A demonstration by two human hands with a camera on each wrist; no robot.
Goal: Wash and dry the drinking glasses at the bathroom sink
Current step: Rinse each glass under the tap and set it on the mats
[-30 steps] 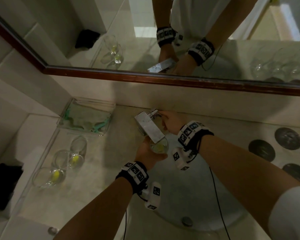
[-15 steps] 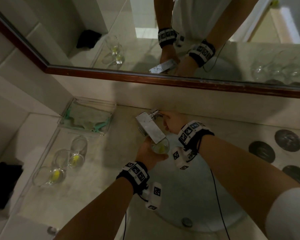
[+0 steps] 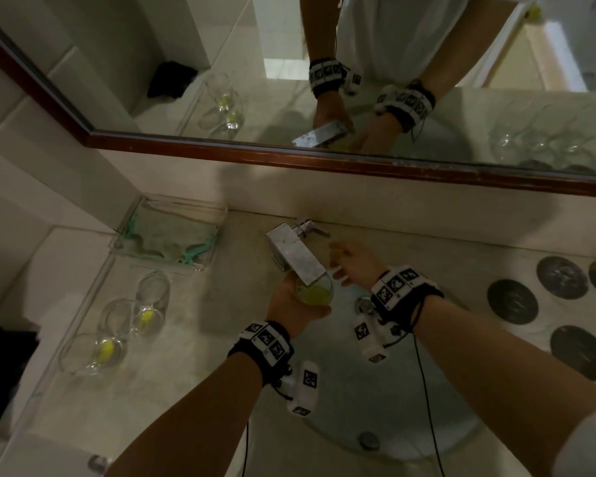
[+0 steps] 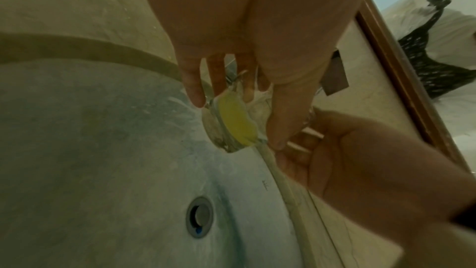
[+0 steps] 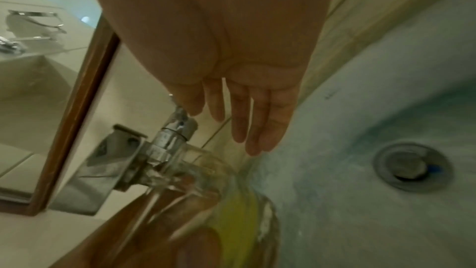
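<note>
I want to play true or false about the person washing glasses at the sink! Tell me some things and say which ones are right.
1. The left hand holds a clear drinking glass with yellow liquid under the square metal tap. True.
2. The right hand grips a green sponge. False: it holds nothing, its fingers are straight beside the tap.
3. Three more clear glasses lie on the counter to the left of the sink. True.
4. The clear glass tray by the wall holds a red towel. False: a pale green cloth lies in it.
5. The round grey drain of the sink is covered by a glass. False: it is bare.
</note>
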